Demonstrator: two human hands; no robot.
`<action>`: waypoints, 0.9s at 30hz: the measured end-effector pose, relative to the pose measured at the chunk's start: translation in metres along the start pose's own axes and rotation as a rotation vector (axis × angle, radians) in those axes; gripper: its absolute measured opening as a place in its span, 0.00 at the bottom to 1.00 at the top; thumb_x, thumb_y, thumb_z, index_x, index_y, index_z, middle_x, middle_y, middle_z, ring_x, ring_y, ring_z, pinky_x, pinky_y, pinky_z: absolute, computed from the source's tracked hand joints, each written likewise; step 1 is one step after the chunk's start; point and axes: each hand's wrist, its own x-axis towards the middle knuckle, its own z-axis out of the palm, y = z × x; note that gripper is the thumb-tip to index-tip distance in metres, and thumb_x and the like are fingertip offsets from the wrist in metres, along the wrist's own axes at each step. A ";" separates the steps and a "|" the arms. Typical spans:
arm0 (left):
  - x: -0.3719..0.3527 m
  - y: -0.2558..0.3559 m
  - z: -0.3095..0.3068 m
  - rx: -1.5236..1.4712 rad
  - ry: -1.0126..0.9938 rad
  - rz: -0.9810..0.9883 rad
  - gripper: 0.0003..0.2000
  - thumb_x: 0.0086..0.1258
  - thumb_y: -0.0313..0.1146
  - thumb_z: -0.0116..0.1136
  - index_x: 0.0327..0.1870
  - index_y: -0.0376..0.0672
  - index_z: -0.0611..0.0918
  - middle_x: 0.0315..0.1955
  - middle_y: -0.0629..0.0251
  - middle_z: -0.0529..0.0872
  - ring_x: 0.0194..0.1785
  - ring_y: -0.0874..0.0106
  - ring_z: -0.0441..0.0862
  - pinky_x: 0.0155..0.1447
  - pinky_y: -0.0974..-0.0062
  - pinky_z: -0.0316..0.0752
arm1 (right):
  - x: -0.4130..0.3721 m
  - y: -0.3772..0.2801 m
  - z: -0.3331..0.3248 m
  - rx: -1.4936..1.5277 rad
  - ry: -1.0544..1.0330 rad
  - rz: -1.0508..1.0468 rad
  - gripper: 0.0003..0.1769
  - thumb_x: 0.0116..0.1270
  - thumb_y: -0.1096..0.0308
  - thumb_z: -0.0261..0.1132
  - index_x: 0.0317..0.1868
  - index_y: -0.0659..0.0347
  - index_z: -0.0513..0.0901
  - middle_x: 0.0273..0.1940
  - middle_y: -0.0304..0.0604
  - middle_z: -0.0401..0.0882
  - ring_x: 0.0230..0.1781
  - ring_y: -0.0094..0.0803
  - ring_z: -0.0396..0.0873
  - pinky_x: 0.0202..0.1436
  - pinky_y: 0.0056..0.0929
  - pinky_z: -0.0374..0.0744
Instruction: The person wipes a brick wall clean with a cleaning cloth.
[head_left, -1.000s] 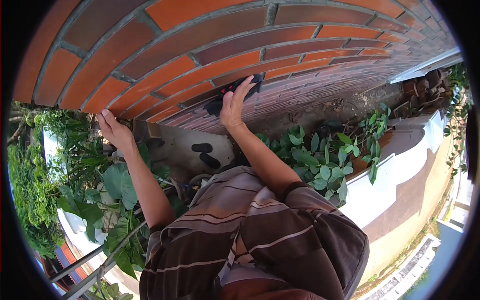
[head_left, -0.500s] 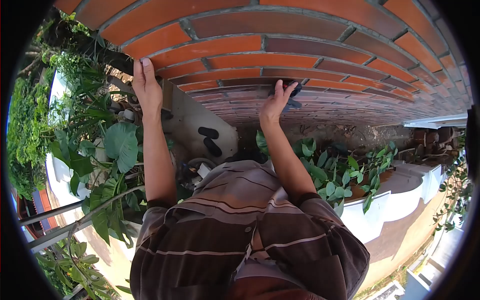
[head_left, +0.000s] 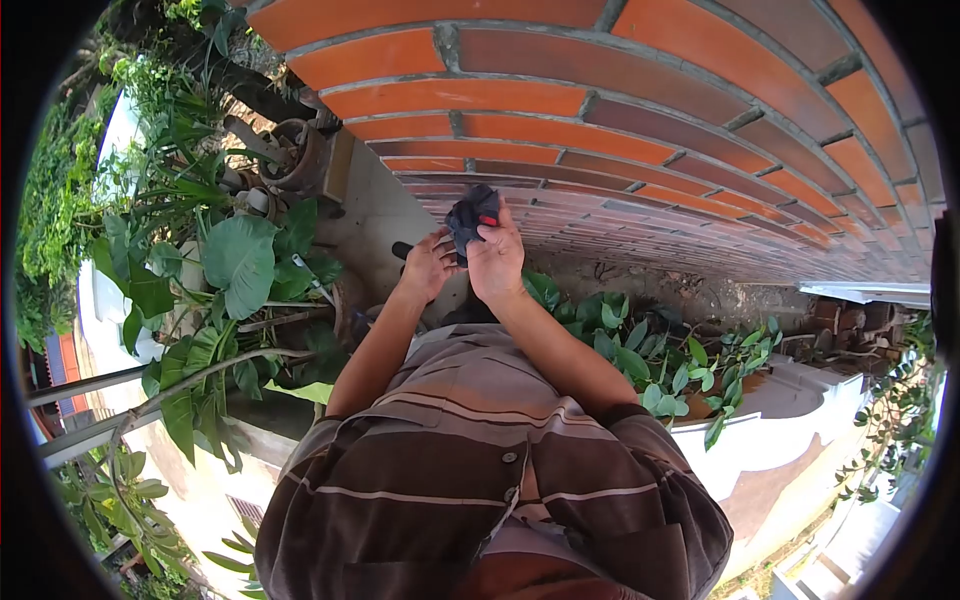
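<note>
A bunched dark grey cloth (head_left: 470,222) with a small red patch on it sits in my right hand (head_left: 496,262). My right fingers are closed round its right side, and the thumb lies near the red patch. Just left of it is my left hand (head_left: 430,268), fingers slightly spread and bent, their tips right at the lower left edge of the cloth. Both hands are together in front of my chest, close to the brick wall (head_left: 520,125). What lies inside the folds of the cloth is hidden.
Orange and brown bricks with grey mortar fill the area ahead. Large-leaved plants (head_left: 240,265) and a pot (head_left: 297,155) stand to the left. A leafy shrub (head_left: 665,360) grows at the right, beside a white-topped low wall (head_left: 745,410). Part of a dark slipper (head_left: 402,249) shows on the ground.
My left hand has left the wall's left edge and come in beside my right hand. My right hand has moved left with the dark cloth, which now shows more fully.
</note>
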 end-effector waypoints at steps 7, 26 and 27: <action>0.029 0.004 0.002 -0.168 -0.270 0.007 0.10 0.75 0.32 0.51 0.53 0.41 0.77 0.46 0.65 0.84 0.50 0.69 0.83 0.54 0.67 0.79 | -0.014 -0.014 -0.008 -0.158 0.186 0.039 0.31 0.64 0.85 0.57 0.69 0.67 0.68 0.55 0.44 0.79 0.52 0.32 0.79 0.62 0.30 0.75; 0.067 0.002 0.053 0.340 0.278 1.023 0.08 0.64 0.18 0.65 0.35 0.39 0.76 0.23 0.77 0.75 0.27 0.88 0.67 0.30 0.86 0.60 | 0.054 -0.041 -0.043 -1.925 -0.109 -0.608 0.22 0.47 0.81 0.64 0.45 0.56 0.82 0.38 0.46 0.74 0.45 0.49 0.77 0.44 0.43 0.79; 0.072 -0.007 0.059 0.287 0.226 0.977 0.08 0.63 0.19 0.65 0.35 0.39 0.76 0.24 0.76 0.77 0.27 0.87 0.70 0.31 0.86 0.63 | 0.052 -0.049 -0.048 -1.957 -0.062 -0.618 0.21 0.46 0.80 0.64 0.44 0.56 0.82 0.37 0.45 0.75 0.44 0.49 0.77 0.43 0.45 0.79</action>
